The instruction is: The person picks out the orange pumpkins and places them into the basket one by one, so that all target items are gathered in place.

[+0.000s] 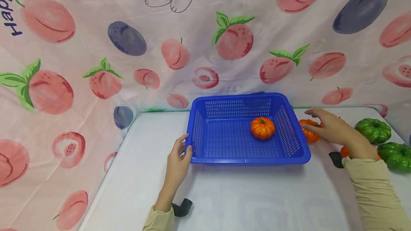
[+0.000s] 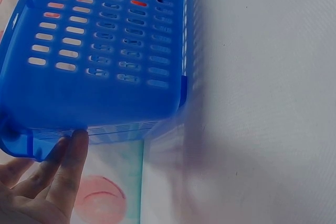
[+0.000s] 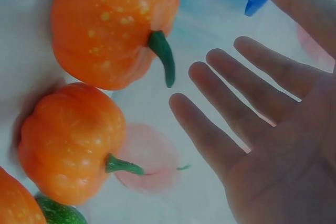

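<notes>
A blue plastic basket [image 1: 247, 160] with slotted walls stands on the table, one small orange pumpkin [image 1: 262, 128] lying inside toward its right. At the basket's left rim my left hand [image 1: 177, 165] holds on, thumb on the near side and fingers around the edge; the left wrist view shows fingertips [image 2: 79, 140] against the basket's outside. Beyond the right wall, my right hand [image 1: 334, 127] hovers over another orange pumpkin [image 1: 309, 137], fingers spread and holding nothing. In the right wrist view that palm faces two orange pumpkins with green stems, apart from both.
Green pumpkins [image 1: 373, 130] sit at the table's right side, with more orange ones partly hidden beneath the right arm. A fruit-printed cloth [image 1: 205, 38] hangs right behind the basket. Black wrist mounts [image 1: 182, 208] show at both forearms.
</notes>
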Demonstrator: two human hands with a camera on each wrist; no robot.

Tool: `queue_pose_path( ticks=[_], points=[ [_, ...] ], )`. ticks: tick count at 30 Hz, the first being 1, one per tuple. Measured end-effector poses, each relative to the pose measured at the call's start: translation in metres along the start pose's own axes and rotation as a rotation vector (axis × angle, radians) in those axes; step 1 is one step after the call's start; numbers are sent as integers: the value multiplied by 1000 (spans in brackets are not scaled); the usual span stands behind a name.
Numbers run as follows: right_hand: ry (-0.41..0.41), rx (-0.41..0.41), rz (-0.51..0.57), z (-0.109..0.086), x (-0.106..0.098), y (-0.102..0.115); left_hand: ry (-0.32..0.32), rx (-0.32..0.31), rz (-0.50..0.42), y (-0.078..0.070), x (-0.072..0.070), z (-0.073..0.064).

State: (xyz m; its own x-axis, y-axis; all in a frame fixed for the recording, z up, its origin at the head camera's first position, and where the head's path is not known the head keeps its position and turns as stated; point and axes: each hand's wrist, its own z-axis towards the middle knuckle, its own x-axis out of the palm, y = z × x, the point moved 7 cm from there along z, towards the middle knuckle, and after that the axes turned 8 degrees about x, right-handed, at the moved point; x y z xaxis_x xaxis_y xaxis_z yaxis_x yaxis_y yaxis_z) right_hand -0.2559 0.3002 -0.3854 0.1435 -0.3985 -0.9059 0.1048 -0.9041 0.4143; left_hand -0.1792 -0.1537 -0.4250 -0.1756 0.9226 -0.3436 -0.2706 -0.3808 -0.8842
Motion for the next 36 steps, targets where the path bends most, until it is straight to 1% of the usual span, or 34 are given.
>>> queue_pose_path(
  ticks=[8,12,19,21,24,31,36],
  points=[
    [15,8,22,4,8,-8,-3,-2,-14,1,1,0],
    [22,-4,29,6,11,-12,0,3,0,2,1,0],
    [23,-35,20,7,15,-12,4,-2,15,0,0,0],
    [32,-32,18,9,16,-12,5,7,23,1,0,0],
    [47,-19,18,11,18,-14,2,3,30,1,0,0],
    [38,-36,2,14,21,-15,1,3,27,1,0,0],
    [15,-53,-11,16,21,-16,6,4,8,2,1,0]
  ],
)
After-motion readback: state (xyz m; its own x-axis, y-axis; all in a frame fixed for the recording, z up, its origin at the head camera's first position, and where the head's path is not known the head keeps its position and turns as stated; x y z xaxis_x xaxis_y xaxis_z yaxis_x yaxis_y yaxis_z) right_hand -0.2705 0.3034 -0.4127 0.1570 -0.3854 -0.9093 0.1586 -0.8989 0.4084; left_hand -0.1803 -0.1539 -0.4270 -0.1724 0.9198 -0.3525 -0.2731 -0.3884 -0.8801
